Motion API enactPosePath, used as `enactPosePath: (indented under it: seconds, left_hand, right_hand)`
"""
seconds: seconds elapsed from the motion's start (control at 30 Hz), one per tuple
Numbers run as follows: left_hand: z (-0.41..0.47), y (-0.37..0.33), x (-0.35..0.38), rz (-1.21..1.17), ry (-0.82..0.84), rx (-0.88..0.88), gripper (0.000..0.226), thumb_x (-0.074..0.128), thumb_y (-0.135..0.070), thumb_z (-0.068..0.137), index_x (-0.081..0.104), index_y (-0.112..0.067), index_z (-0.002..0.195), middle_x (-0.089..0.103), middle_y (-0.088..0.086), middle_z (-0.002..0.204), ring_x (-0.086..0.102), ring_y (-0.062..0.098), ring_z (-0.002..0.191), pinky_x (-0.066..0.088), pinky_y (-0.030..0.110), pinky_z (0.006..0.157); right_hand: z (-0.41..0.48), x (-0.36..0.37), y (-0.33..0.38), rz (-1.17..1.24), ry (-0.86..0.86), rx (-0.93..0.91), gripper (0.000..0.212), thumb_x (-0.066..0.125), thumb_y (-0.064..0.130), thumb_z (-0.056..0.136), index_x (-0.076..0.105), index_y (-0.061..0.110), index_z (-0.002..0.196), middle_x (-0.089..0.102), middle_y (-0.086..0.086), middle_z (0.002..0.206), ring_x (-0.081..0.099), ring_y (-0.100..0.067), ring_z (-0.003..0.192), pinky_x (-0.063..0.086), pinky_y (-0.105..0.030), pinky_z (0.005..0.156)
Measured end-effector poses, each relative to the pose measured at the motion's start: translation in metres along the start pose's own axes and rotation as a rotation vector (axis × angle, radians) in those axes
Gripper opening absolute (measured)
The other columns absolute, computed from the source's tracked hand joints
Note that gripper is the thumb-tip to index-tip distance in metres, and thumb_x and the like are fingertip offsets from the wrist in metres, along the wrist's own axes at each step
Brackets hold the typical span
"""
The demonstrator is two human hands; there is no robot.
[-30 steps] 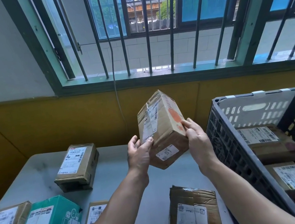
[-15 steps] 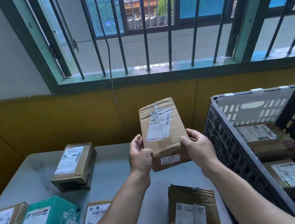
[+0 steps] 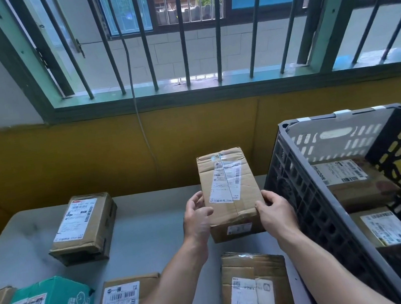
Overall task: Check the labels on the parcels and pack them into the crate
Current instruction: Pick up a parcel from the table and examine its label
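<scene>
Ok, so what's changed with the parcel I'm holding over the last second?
The parcel was turned from a tilted, corner-first pose so that its label faces you, and it came down a little toward the table. The left hand and right hand kept gripping its sides; nothing was let go. The other parcels, on the table and in the crate, stayed put.

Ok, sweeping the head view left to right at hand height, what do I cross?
A labelled brown parcel lying alone on the table → left hand → held parcel, gripped on both sides → right hand → black crate, slotted wall first.
</scene>
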State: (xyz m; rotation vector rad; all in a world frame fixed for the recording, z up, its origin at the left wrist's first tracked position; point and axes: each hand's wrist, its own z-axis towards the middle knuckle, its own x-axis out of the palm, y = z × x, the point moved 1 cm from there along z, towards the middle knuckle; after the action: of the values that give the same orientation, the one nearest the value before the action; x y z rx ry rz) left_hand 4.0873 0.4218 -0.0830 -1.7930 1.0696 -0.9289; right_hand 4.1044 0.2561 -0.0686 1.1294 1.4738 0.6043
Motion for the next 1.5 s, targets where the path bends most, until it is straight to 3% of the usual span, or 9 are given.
enactPosePath:
  seconds: [0.37,0.43,0.53,0.6,0.73,0.83,1.03,1.37,1.5]
  left_hand:
    - [0.016,0.024,0.015,0.041,0.067,-0.107,0.037,0.059,-0.017,0.103,0.051,-0.023,0.138,0.068,0.003,0.125,0.065,0.014,0.103,0.054,0.015,0.056]
    - [0.017,0.027,0.017,0.038,0.074,-0.129,0.036,0.058,-0.015,0.103,0.051,-0.022,0.138,0.067,0.005,0.127,0.066,0.013,0.100,0.054,0.014,0.055]
    - [0.020,0.032,0.018,0.053,0.089,-0.167,0.034,0.057,-0.015,0.104,0.050,-0.024,0.136,0.067,0.005,0.126,0.067,0.011,0.097,0.054,0.015,0.055]
    - [0.022,0.035,0.018,0.067,0.098,-0.186,0.033,0.057,-0.015,0.104,0.051,-0.025,0.135,0.068,0.003,0.124,0.067,0.011,0.099,0.055,0.016,0.057]
    - [0.025,0.041,0.017,0.094,0.100,-0.225,0.033,0.057,-0.020,0.104,0.051,-0.024,0.135,0.068,0.001,0.120,0.064,0.017,0.110,0.057,0.028,0.085]
    - [0.025,0.044,0.016,0.131,0.104,-0.240,0.039,0.058,-0.024,0.103,0.051,-0.020,0.141,0.063,0.007,0.136,0.053,0.026,0.129,0.043,0.045,0.114]
    - [0.016,0.047,0.009,0.140,0.065,-0.211,0.049,0.060,-0.031,0.102,0.045,-0.021,0.148,0.051,0.005,0.149,0.041,0.027,0.141,0.035,0.037,0.108]
    - [-0.031,0.064,-0.029,0.218,0.027,-0.233,0.038,0.052,-0.030,0.106,0.054,-0.019,0.142,0.056,0.003,0.145,0.049,0.018,0.133,0.038,0.039,0.116]
    - [-0.057,0.071,-0.033,0.259,0.082,-0.248,0.040,0.050,-0.039,0.106,0.056,-0.020,0.140,0.061,0.000,0.138,0.052,0.017,0.129,0.039,0.033,0.106]
  right_hand:
    - [0.017,0.005,-0.028,-0.021,-0.030,0.132,0.044,0.049,0.011,0.101,0.054,0.014,0.144,0.063,-0.008,0.136,0.058,-0.026,0.122,0.051,-0.040,0.101]
    - [0.017,0.005,-0.031,-0.015,-0.036,0.158,0.041,0.049,0.011,0.102,0.056,0.014,0.142,0.065,-0.007,0.133,0.060,-0.023,0.117,0.053,-0.030,0.091]
    - [0.018,0.008,-0.037,0.007,-0.038,0.190,0.025,0.056,0.013,0.100,0.068,0.019,0.121,0.071,0.001,0.110,0.059,-0.005,0.083,0.039,-0.004,0.050]
    - [0.020,0.011,-0.044,0.000,-0.033,0.207,0.018,0.057,0.013,0.099,0.070,0.022,0.109,0.071,0.004,0.097,0.052,0.004,0.075,0.035,-0.003,0.040]
    - [0.022,0.011,-0.050,-0.040,0.007,0.240,0.022,0.054,0.011,0.099,0.067,0.021,0.113,0.069,0.006,0.101,0.055,0.000,0.078,0.044,-0.014,0.056]
    - [0.019,0.011,-0.049,-0.070,0.060,0.288,0.030,0.048,0.007,0.096,0.063,0.013,0.121,0.068,-0.004,0.113,0.061,-0.020,0.099,0.054,-0.041,0.092]
    - [0.008,0.004,-0.048,0.016,0.002,0.310,0.049,0.055,0.022,0.099,0.050,0.013,0.147,0.054,-0.005,0.148,0.049,-0.025,0.135,0.038,-0.037,0.109]
    - [-0.044,-0.003,-0.070,0.140,0.027,0.283,0.055,0.051,0.045,0.102,0.048,0.015,0.148,0.056,-0.004,0.142,0.053,-0.021,0.127,0.042,-0.035,0.102]
    - [-0.066,-0.002,-0.082,0.128,0.069,0.340,0.062,0.049,0.057,0.099,0.047,0.018,0.147,0.061,-0.007,0.136,0.058,-0.025,0.123,0.047,-0.045,0.106]
